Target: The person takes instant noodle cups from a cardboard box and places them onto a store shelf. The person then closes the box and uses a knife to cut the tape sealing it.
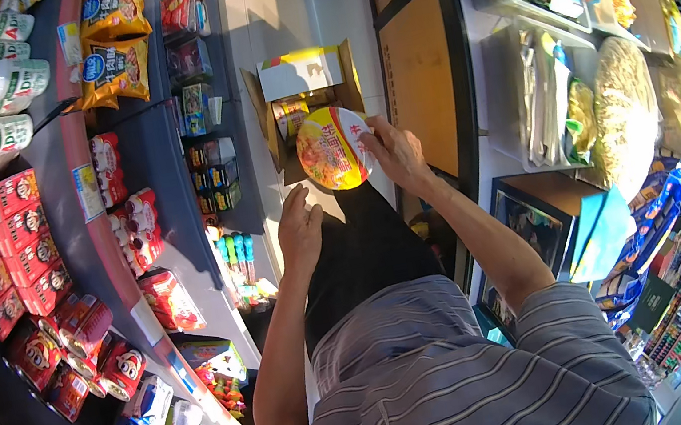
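My right hand (397, 152) grips the right edge of a round instant-noodle tub (335, 146) with a yellow, red and white lid. The lid faces up towards me. Lower and to the left of it, my left hand (301, 229) is apart from the tub, its fingers loosely extended and nothing seen in it. Beyond the tub, an open cardboard carton (349, 76) stands on the floor with its flaps spread. Inside lies at least one more yellow tub (292, 116); the held tub hides part of the carton's inside.
Shelves on the left hold white bottles (12, 85), red drink boxes (26, 231), red cans (75, 324) and orange chip bags (116, 61). On the right are a wood-panelled cabinet (420, 84), clear bins of packets (552, 22), a large bag of dry goods (621, 111) and a dark-framed box (533, 214).
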### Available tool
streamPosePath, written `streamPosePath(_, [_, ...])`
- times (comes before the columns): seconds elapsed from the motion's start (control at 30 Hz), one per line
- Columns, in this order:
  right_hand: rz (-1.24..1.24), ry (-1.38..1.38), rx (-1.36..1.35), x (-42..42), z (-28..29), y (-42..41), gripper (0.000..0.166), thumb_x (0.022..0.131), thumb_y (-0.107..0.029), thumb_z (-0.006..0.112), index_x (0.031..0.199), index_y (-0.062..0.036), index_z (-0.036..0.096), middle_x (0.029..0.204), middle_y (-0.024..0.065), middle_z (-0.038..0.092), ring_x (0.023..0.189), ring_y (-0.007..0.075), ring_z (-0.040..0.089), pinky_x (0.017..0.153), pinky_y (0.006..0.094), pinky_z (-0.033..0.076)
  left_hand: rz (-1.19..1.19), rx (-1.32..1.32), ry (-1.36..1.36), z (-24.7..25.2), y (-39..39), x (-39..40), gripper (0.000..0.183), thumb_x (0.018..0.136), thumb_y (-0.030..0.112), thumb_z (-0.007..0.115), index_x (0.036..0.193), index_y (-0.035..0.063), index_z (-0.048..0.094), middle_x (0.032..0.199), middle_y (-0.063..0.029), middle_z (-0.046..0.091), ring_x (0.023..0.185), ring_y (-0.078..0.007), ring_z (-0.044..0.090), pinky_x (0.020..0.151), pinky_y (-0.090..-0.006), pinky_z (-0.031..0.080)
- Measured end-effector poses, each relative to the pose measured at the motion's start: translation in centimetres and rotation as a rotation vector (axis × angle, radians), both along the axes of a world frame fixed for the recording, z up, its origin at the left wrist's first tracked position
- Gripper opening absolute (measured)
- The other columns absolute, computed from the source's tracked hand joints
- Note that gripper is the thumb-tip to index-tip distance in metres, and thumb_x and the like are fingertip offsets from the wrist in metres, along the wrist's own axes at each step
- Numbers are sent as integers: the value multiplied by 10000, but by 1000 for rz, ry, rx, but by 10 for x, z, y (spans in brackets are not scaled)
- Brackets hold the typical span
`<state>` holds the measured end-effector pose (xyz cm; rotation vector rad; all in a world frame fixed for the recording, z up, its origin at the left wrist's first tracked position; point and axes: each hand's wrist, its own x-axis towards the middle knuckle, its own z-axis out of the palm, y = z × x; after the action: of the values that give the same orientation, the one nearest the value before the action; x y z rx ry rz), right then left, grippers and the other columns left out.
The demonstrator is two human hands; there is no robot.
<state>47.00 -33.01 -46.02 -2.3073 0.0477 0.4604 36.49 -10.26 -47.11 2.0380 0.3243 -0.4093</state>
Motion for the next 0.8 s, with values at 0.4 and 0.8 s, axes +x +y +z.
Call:
streamPosePath(0.4, [215,-118,-94,57,-186,55,162,962,-220,566,1010,-67,544,784,211,649,771,419,640,659,513,480,-243,291,155,-135,-9,6,568,841,182,629,1359,-3,483,1445,-178,462,1352,-341,421,1095,-450,373])
streamPosePath(0.8, [144,21,-236,108,-293,79,184,968,-269,528,1072,-118,513,919,182,693,884,436,644,750,516,487,-219,274,247,-153,-10,-38,582,840,170,673,1360,12,464,1476,-185,407,1389,-346,365,1113,-466,336])
